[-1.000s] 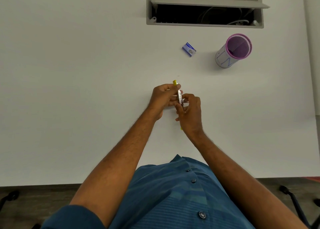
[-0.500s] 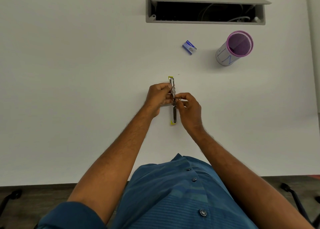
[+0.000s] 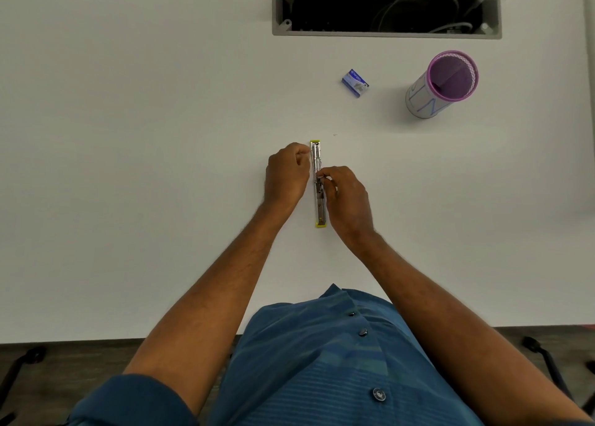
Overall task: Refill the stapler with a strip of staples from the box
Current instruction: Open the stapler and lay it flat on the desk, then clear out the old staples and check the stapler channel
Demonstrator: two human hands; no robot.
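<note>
Two hands: both were set at the stapler [image 3: 319, 184], which lay swung open flat in a long line on the white table [image 3: 128, 135].
Left hand [image 3: 286, 176]: curled against the far half, fingertips steadying its left edge near the yellow tip.
Right hand [image 3: 346, 197]: pinched together at the hinge in the middle; whether a strip was held there could not be told.
Staple box [image 3: 354, 83]: small, blue, card; lying beyond the stapler and to its right, well apart.
Step in hand: judged to be the opening and steadying of the magazine; the far half should be kept pressed flat so the channel stays straight and exposed.
Stapler make: bright metal channel, narrow, with yellow plastic ends.
Pen cup [image 3: 441, 82]: mesh cylinder, purple-rimmed, right of the box, tilted in the wide view.
</note>
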